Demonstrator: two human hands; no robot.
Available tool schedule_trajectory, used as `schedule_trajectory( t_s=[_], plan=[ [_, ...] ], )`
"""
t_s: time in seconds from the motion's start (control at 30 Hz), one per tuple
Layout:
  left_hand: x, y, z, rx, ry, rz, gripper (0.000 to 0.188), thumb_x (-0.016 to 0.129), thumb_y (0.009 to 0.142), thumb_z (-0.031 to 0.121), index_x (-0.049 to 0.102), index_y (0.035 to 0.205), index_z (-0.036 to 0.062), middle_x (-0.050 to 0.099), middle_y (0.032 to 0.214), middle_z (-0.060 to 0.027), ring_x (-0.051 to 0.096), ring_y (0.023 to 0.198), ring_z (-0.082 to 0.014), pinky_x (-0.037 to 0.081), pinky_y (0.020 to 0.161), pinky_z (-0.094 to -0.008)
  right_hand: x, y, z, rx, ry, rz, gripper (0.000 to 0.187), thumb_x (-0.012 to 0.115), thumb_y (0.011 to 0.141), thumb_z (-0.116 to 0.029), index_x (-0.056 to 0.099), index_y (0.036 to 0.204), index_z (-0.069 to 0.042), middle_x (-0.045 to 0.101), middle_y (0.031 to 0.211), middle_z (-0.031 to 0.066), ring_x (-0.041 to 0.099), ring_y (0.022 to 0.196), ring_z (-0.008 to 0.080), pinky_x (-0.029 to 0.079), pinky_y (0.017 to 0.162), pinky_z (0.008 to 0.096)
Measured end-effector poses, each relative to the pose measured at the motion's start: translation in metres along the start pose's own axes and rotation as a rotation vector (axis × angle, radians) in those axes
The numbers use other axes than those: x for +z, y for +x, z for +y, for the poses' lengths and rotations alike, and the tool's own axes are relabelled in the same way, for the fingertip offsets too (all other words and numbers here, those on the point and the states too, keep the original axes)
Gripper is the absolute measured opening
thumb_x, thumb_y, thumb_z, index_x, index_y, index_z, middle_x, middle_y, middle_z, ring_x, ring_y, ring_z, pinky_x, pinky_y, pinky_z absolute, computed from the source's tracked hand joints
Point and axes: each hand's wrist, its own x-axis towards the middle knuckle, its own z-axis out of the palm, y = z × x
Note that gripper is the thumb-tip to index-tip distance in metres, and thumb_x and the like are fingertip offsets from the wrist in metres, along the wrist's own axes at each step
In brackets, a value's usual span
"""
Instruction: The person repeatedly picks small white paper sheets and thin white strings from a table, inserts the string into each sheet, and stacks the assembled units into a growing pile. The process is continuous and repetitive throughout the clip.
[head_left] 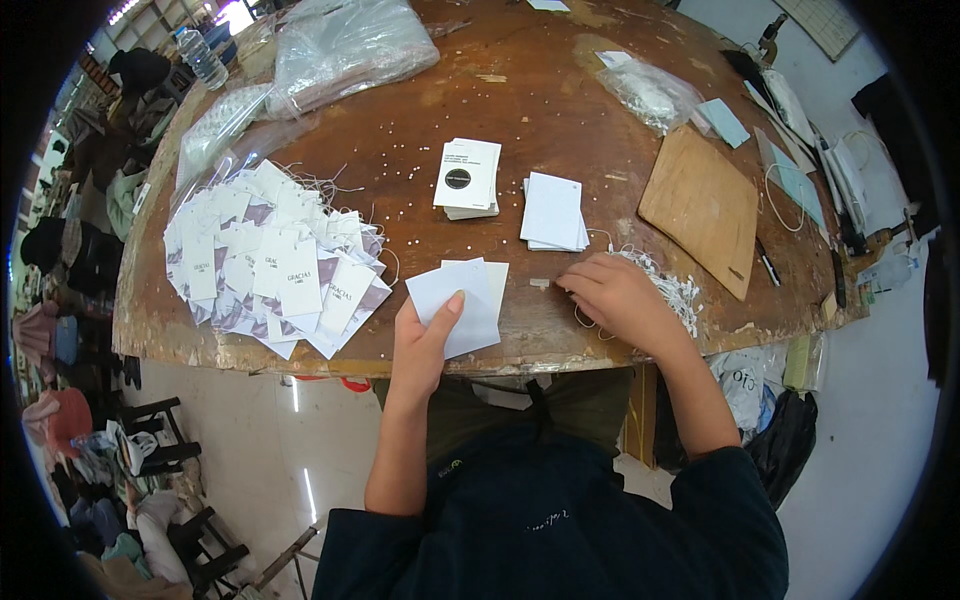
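My left hand [425,335] grips a few white cards [455,300], thumb pressed on top, near the table's front edge. A cream card [497,283] shows behind them. To the right, my right hand [615,295] rests by a pile of white tag strings [670,285], fingers curled together. A string loop [583,320] runs out beneath those fingers, which seem to pinch it; the fingertips are partly hidden. A large heap of strung hang tags [285,260] spreads at the left. Beyond my hands lie a stack of printed cards [470,165] and a stack of blank white cards [553,208].
Plastic bags [350,45] and a water bottle [200,58] are at the far left. A wooden board [700,208], a pen [768,260] and a clear bag [650,92] lie on the right. Small white bits dot the worn brown table [540,80].
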Motion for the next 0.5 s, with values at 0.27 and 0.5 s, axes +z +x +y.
schedule_trajectory(
  t_s=[0.27,0.5],
  plan=[
    [0.002,-0.002,0.005,-0.011,0.0,-0.034,0.033,0.063,0.094,0.017,0.058,0.119,-0.0039,0.066,0.108,-0.01,0.063,0.095,-0.014,0.051,0.083,-0.0294,-0.004,0.005,0.002,0.058,0.128,0.17,0.021,0.063,0.079,0.003,0.064,0.099,-0.001,0.064,0.094,0.0105,0.062,0.091,0.0263,0.051,0.079,0.0343],
    [0.008,-0.005,0.005,-0.013,0.035,-0.081,0.032,0.063,0.094,0.017,0.059,0.118,-0.0036,0.066,0.107,-0.0084,0.062,0.094,-0.0122,0.05,0.083,-0.0287,-0.036,-0.005,0.025,0.473,0.605,1.047,0.013,0.057,0.093,0.001,0.063,0.105,0.002,0.065,0.093,0.0073,0.065,0.088,0.016,0.051,0.08,0.0283]
  ],
)
